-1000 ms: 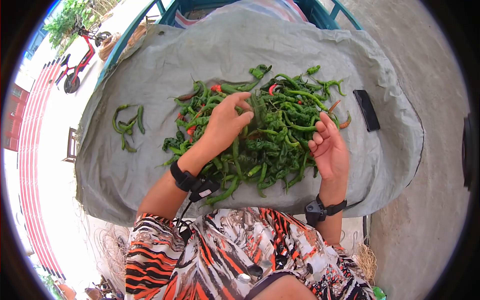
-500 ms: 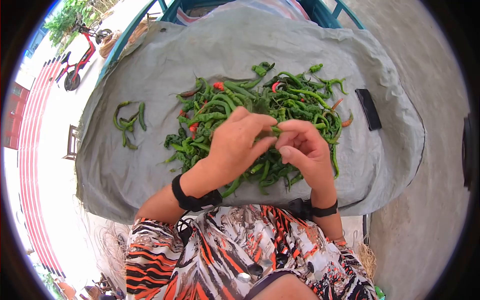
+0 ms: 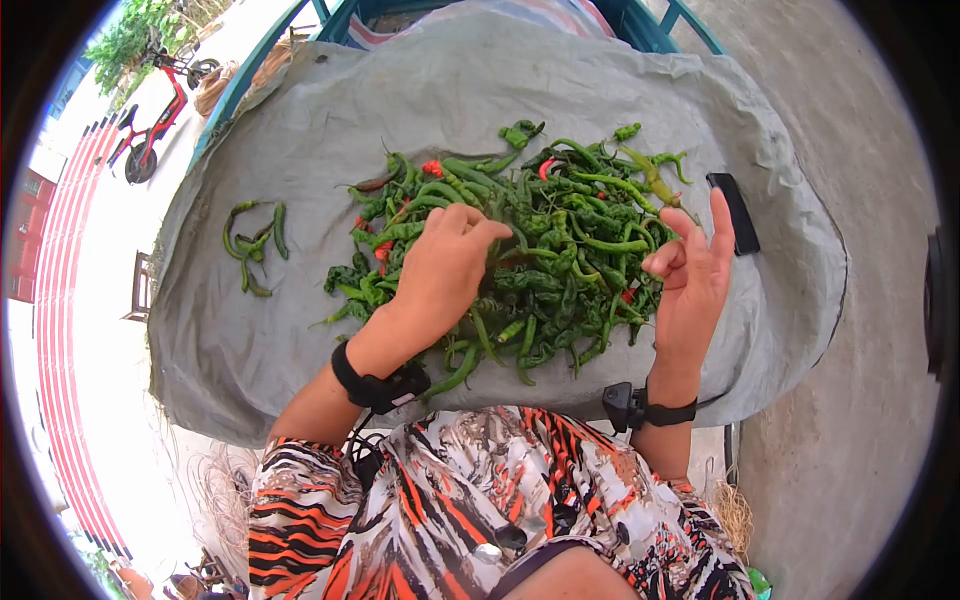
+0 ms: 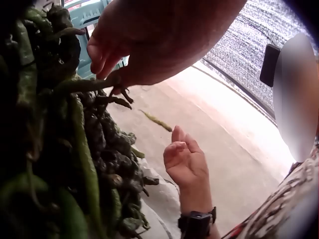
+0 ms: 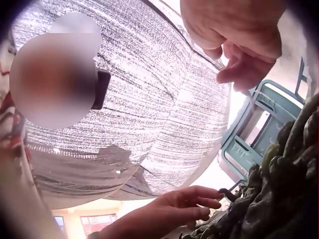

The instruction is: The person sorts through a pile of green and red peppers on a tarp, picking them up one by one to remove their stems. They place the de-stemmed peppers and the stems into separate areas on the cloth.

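A heap of green chili peppers [image 3: 560,290], with a few red ones, lies on a grey cloth. My left hand [image 3: 435,265] is over the heap's left part, its thumb and fingers pinching a green chili pepper [image 4: 87,84], seen in the left wrist view. Raised at the heap's right edge is my right hand [image 3: 693,285], palm turned up, index finger straight and the other fingers loosely bent. A yellowish-green chili pepper [image 3: 652,175] shows just past its fingertips, apart from the heap in the left wrist view. Nothing shows in the right hand's palm.
A small separate group of chili peppers [image 3: 255,248] lies to the left on the grey cloth [image 3: 300,340]. A black phone [image 3: 738,215] rests at the right. Behind the cloth is a teal metal cart bed [image 3: 645,30]; a red scooter [image 3: 160,125] stands farther left.
My hands came together over the heap half a second ago and have parted. The right hand has swung right and let go of the yellowish-green chili pepper; the left has drawn back left.
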Demonstrator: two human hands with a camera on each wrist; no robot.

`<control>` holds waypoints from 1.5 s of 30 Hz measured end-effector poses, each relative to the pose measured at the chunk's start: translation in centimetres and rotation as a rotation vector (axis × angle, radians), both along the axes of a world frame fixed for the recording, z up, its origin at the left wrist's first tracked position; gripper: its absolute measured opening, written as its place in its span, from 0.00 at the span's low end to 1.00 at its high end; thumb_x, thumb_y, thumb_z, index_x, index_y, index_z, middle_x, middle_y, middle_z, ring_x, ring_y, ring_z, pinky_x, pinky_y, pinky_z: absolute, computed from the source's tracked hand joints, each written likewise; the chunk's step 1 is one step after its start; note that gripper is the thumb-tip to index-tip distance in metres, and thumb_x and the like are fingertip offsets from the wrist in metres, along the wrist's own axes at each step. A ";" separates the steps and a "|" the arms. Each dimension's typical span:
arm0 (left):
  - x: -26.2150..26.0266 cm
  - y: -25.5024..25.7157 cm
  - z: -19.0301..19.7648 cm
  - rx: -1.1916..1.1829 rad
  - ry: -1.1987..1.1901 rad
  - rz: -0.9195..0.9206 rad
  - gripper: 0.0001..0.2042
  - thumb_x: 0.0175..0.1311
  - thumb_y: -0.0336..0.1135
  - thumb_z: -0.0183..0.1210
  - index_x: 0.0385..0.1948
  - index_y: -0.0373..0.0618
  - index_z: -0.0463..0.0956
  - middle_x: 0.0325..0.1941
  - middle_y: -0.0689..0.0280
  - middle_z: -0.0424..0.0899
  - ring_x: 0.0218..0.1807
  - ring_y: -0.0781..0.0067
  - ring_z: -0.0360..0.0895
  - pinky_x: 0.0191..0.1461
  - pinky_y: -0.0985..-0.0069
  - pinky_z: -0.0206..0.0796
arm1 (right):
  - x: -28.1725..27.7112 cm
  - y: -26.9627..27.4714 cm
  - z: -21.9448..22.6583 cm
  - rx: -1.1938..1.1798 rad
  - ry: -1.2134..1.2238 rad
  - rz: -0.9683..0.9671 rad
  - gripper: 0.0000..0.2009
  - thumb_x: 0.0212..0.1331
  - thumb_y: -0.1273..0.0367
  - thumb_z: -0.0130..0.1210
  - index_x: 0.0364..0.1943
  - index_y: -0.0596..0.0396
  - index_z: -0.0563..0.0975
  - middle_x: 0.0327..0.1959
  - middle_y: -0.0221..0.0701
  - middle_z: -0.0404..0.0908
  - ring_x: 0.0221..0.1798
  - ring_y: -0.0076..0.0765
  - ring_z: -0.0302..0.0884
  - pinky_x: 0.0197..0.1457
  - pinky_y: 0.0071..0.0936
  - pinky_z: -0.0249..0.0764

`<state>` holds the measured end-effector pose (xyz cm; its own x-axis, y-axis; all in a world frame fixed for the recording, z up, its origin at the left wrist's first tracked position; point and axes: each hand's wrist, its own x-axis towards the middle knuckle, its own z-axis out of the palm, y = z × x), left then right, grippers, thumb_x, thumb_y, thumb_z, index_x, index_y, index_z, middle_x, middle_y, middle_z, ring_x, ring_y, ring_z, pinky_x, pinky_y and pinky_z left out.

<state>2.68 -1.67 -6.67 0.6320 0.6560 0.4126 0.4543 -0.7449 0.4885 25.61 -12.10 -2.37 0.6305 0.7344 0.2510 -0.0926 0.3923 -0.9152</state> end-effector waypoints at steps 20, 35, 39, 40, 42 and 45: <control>-0.6 -2.3 4.7 0.006 -0.540 -0.056 0.08 0.60 0.23 0.60 0.40 0.41 0.75 0.32 0.60 0.78 0.29 0.64 0.73 0.31 0.72 0.64 | -1.6 0.5 -1.4 -0.434 -0.117 0.617 0.17 0.71 0.62 0.47 0.56 0.59 0.73 0.32 0.28 0.81 0.26 0.15 0.70 0.32 0.14 0.68; 0.2 -2.1 2.4 -0.130 -0.333 -0.136 0.14 0.59 0.23 0.61 0.48 0.41 0.74 0.38 0.60 0.78 0.30 0.69 0.75 0.37 0.75 0.68 | -1.5 -0.3 -2.2 -0.078 0.168 0.428 0.13 0.72 0.64 0.47 0.46 0.60 0.77 0.28 0.26 0.78 0.24 0.19 0.70 0.31 0.18 0.70; 0.4 -1.0 0.4 -0.225 -0.094 0.126 0.23 0.57 0.28 0.64 0.55 0.42 0.69 0.43 0.60 0.76 0.30 0.70 0.76 0.37 0.72 0.68 | 0.2 -0.2 -2.3 -0.014 0.148 0.227 0.14 0.73 0.65 0.46 0.52 0.59 0.75 0.35 0.29 0.79 0.25 0.18 0.70 0.34 0.20 0.73; 0.5 -0.8 -0.3 -0.195 -0.079 0.177 0.23 0.57 0.30 0.64 0.55 0.43 0.69 0.42 0.60 0.76 0.30 0.69 0.76 0.37 0.71 0.68 | 0.4 -0.1 -2.0 -0.005 0.155 0.174 0.14 0.73 0.66 0.45 0.54 0.59 0.74 0.37 0.30 0.79 0.26 0.17 0.70 0.35 0.20 0.73; 0.9 -0.3 -1.1 -0.172 -0.044 0.223 0.24 0.57 0.33 0.64 0.56 0.43 0.69 0.41 0.60 0.77 0.30 0.68 0.76 0.37 0.70 0.68 | 0.4 0.1 -1.2 -0.017 0.158 0.118 0.17 0.72 0.67 0.45 0.60 0.58 0.70 0.44 0.33 0.79 0.28 0.17 0.71 0.36 0.20 0.73; 1.2 0.1 -1.4 -0.217 0.003 0.223 0.26 0.57 0.33 0.64 0.59 0.44 0.67 0.39 0.61 0.78 0.31 0.69 0.76 0.37 0.70 0.68 | 0.1 0.2 -1.0 -0.073 0.185 0.098 0.15 0.71 0.67 0.47 0.57 0.58 0.73 0.41 0.32 0.80 0.28 0.17 0.71 0.35 0.19 0.72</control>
<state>3.92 -1.60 -8.03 0.4637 0.8512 0.2459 0.5964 -0.5051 0.6238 25.68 -11.91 -3.40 0.5854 0.8066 0.0821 -0.2960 0.3069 -0.9045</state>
